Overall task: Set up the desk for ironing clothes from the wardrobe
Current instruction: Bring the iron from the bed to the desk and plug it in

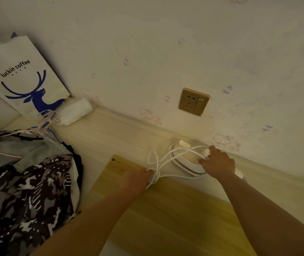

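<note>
The iron sits on the desk by the wall, under the right hand gripping its handle. The left hand grips its bunched cord just beside.

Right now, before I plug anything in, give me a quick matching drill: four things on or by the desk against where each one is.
Things:
1. travel iron
2. white power cord
3. wall socket
4. Luckin Coffee paper bag

Places:
A. leaning in the far left corner
B. bunched in the left hand
C. on the wall, nothing plugged in
D. under the right hand, by the wall

Pairs: 1-D, 2-B, 3-C, 4-A
</note>
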